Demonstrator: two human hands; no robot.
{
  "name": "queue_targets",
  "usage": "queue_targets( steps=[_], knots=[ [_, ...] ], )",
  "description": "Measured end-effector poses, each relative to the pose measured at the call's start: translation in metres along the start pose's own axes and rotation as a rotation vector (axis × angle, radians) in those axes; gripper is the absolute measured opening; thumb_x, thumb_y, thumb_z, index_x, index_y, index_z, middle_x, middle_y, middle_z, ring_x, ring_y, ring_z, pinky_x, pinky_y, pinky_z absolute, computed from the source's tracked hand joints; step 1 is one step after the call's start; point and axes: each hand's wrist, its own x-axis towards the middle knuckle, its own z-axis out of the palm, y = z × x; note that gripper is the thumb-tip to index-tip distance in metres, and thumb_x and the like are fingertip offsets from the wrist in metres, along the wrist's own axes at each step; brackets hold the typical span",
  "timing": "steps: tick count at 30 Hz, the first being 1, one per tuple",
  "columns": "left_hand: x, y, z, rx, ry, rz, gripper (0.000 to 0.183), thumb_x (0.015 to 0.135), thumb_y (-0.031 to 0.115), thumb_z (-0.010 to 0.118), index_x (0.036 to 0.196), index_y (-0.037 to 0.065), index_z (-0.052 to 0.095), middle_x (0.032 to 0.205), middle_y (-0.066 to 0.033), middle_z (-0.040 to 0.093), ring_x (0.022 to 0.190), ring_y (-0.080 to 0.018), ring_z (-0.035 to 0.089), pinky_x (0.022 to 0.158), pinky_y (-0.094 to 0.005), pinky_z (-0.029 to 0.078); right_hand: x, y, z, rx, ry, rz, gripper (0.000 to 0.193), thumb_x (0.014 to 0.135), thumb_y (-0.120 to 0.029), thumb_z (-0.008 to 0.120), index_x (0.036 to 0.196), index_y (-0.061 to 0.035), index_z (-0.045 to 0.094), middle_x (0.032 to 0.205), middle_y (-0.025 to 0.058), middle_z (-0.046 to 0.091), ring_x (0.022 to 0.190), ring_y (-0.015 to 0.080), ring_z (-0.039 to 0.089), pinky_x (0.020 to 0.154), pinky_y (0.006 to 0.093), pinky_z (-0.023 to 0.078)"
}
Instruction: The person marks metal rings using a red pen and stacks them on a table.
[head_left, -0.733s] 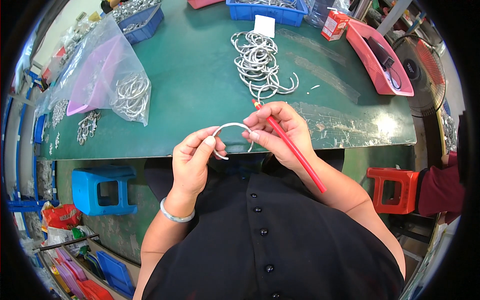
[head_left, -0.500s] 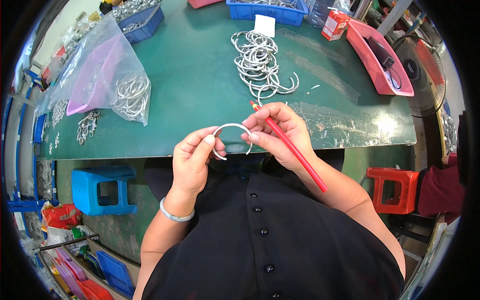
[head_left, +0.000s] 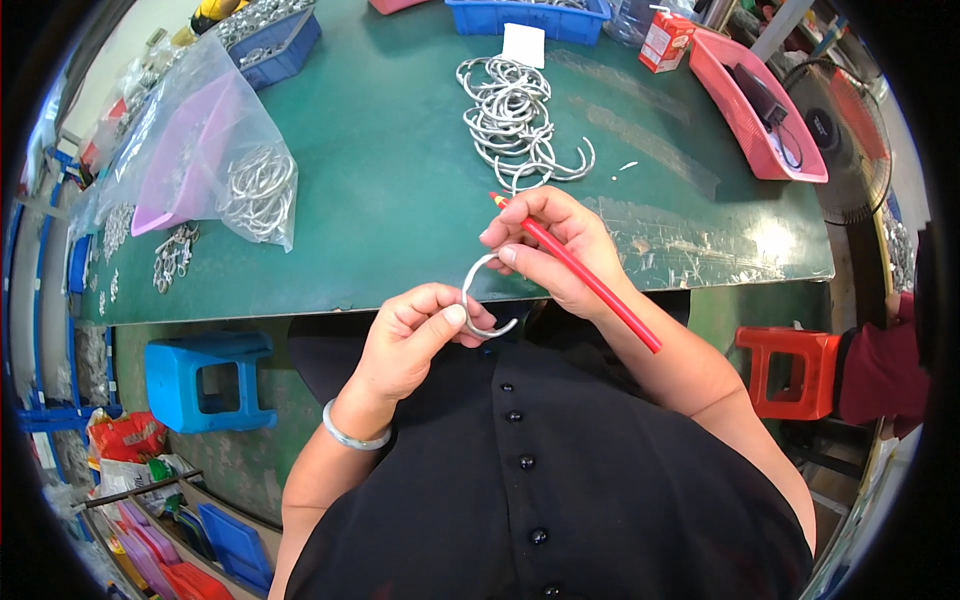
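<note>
Just off the table's near edge, my left hand (head_left: 420,335) is closed on a C-shaped silver metal ring (head_left: 474,272), pinching its side between thumb and fingers. The ring's gap faces right. My right hand (head_left: 568,245) is closed round a red pencil (head_left: 600,290) that slants across the palm, its tip pointing up and left. The thumb and fingertips of that hand also meet the ring's upper end. Beyond my right hand lies a heap of similar silver rings (head_left: 515,115) on the green table (head_left: 380,160). A pale bangle (head_left: 354,440) circles my left wrist.
To the left, a clear plastic bag (head_left: 265,195) with rings lies by a pink basket (head_left: 170,215) and small metal clasps (head_left: 176,258). Blue bins (head_left: 530,22) stand at the back. A pink basket (head_left: 745,110), a drink carton (head_left: 665,42) and a fan (head_left: 840,140) are right.
The ring has turned so that its gap, which faced down, now faces right. My left hand has moved right and slightly down, while the right hand has shifted slightly up with the pencil.
</note>
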Motion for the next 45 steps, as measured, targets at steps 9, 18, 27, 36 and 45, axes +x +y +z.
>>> queue_targets(
  steps=[9,18,27,36,45],
  knots=[
    [0.001,-0.004,0.003,-0.081,-0.002,-0.110,0.018,0.087,0.012,0.051,0.094,-0.004,0.058,0.088,-0.0111,0.061,0.078,-0.0175,0.061,0.070,-0.0282,0.051,0.014,0.001,-0.003,-0.016,-0.193,0.061,0.021,0.077,0.008,0.053,0.095,-0.0029,0.050,0.089,0.0069,0.058,0.082,0.0108,0.055,0.069,0.0247,0.049],
    [-0.002,-0.012,0.008,-0.141,-0.005,-0.152,0.018,0.088,0.010,0.048,0.095,-0.004,0.057,0.096,-0.0158,0.059,0.084,-0.0252,0.062,0.072,-0.0330,0.052,0.015,0.006,-0.002,-0.063,-0.239,0.073,0.020,0.077,0.007,0.053,0.094,-0.0037,0.053,0.088,0.0046,0.057,0.083,0.0096,0.055,0.070,0.0235,0.049],
    [-0.001,-0.015,0.006,-0.209,-0.024,-0.175,0.022,0.088,0.014,0.048,0.099,-0.004,0.055,0.099,-0.0148,0.059,0.087,-0.0237,0.061,0.074,-0.0323,0.051,0.016,0.004,0.000,-0.164,-0.245,0.049,0.018,0.078,0.007,0.054,0.093,-0.0026,0.052,0.087,0.0030,0.055,0.083,0.0092,0.055,0.069,0.0237,0.049],
    [0.001,-0.017,0.006,-0.291,-0.025,-0.198,0.021,0.089,0.011,0.046,0.099,-0.005,0.055,0.097,-0.0159,0.059,0.085,-0.0232,0.061,0.075,-0.0321,0.050,0.015,0.006,0.002,-0.300,-0.225,-0.030,0.016,0.076,0.003,0.056,0.091,-0.0023,0.053,0.082,0.0029,0.056,0.076,0.0085,0.054,0.067,0.0232,0.047],
    [0.003,-0.018,0.006,-0.298,0.030,-0.210,0.024,0.089,0.012,0.045,0.108,-0.002,0.050,0.096,-0.0155,0.060,0.082,-0.0222,0.062,0.071,-0.0303,0.052,0.013,-0.001,0.006,-0.338,-0.211,-0.023,0.015,0.076,-0.001,0.056,0.090,-0.0019,0.053,0.075,0.0031,0.055,0.067,0.0086,0.053,0.060,0.0226,0.046]
  ],
)
